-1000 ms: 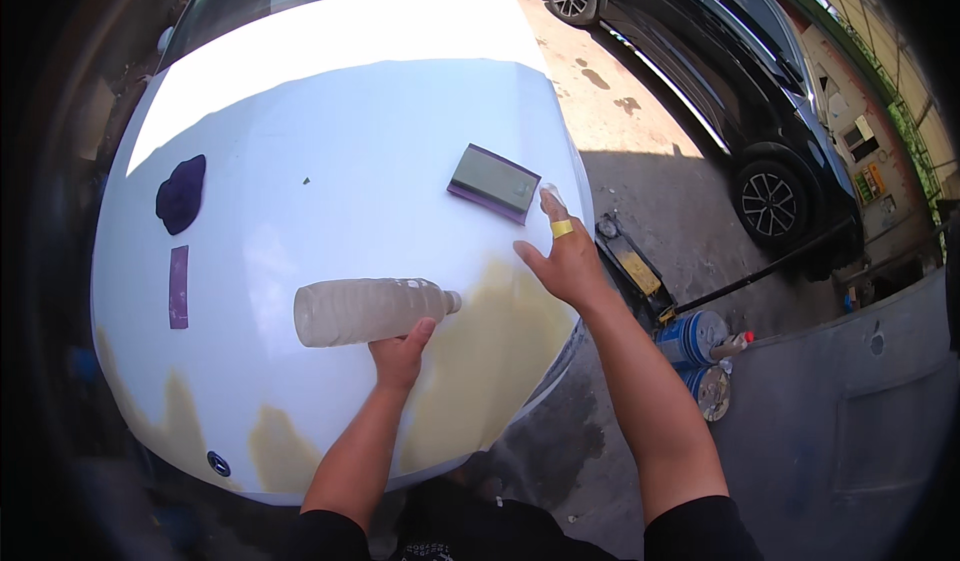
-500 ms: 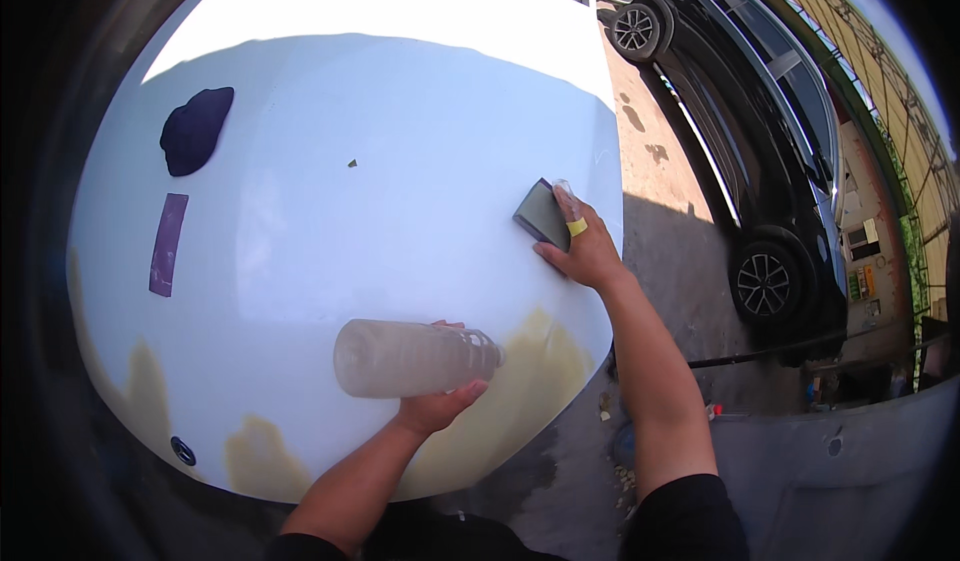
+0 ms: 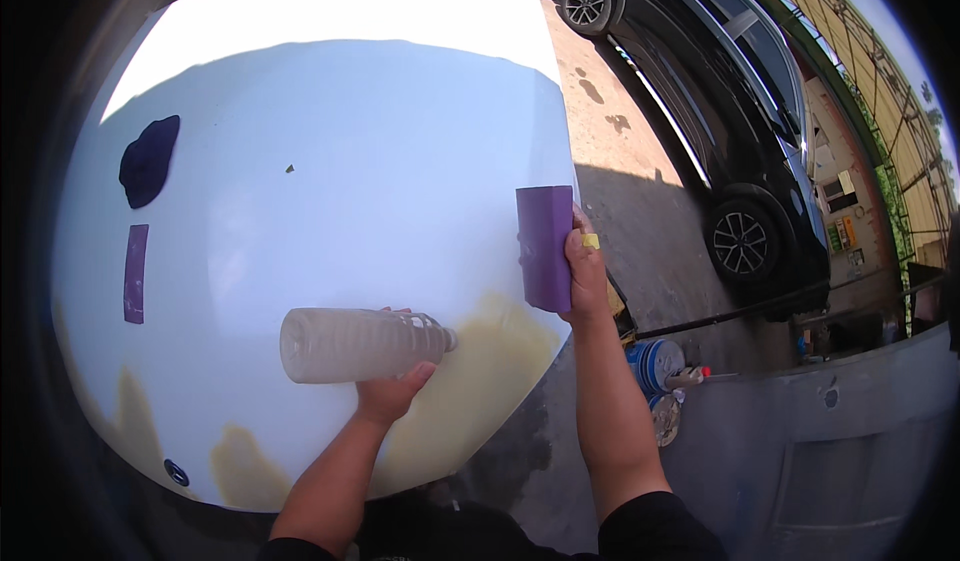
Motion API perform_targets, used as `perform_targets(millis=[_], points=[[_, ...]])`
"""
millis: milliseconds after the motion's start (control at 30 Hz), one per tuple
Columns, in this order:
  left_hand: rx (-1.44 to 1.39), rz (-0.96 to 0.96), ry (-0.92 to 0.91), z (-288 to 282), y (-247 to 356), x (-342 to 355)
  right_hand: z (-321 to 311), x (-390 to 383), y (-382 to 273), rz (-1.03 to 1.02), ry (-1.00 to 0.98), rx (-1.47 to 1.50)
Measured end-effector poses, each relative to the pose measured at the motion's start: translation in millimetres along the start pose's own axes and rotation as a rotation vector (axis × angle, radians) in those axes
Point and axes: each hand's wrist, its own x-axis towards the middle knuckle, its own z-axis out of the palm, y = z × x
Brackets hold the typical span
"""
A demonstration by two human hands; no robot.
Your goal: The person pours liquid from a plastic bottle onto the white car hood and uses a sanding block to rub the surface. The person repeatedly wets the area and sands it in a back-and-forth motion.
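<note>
My left hand [image 3: 385,393] is closed round a plastic bottle [image 3: 355,346] of cloudy liquid, lying sideways in it over the lower middle of a white car hood [image 3: 350,151], near a patch of yellowish filler [image 3: 490,381]. My right hand [image 3: 585,271] grips a flat block [image 3: 543,249], its purple face turned up toward me, at the hood's right edge; a yellow band is round one of the fingers. At the hood's left lie a dark, crumpled cloth-like item [image 3: 147,161] and a narrow purple strip [image 3: 135,273]. A small dark fleck [image 3: 290,169] sits on the white paint.
A black car [image 3: 705,111] stands to the right on a sunlit and shaded floor. Beside the hood are stacked blue buckets [image 3: 652,361], a long dark bar [image 3: 700,318] and a grey panel [image 3: 830,441]. A wall and a framed roof [image 3: 850,51] curve behind the car.
My right hand has gone from reaching beside the block lying on the hood to holding it raised, with its purple side now up. My left hand still holds the bottle.
</note>
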Motion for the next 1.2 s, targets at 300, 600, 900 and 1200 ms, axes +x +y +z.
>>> perform_targets(millis=[300, 600, 900, 1200], points=[[-0.148, -0.092, 0.124, 6.2, 10.4, 0.3, -35.3, -124.7, -8.4, 0.083, 0.114, 0.356], [-0.018, 0.088, 0.152, 17.3, -9.0, 20.2, -105.4, -240.6, 64.9, 0.129, 0.276, -0.556], [-0.211, 0.133, 0.258, 63.3, -17.6, 53.1, -133.7, -275.4, 30.3, 0.105, 0.121, -0.756], [-0.208, 0.171, 0.326, 63.0, -31.9, 56.4, -151.8, -245.5, 13.6, -0.058, -0.040, -0.912]])
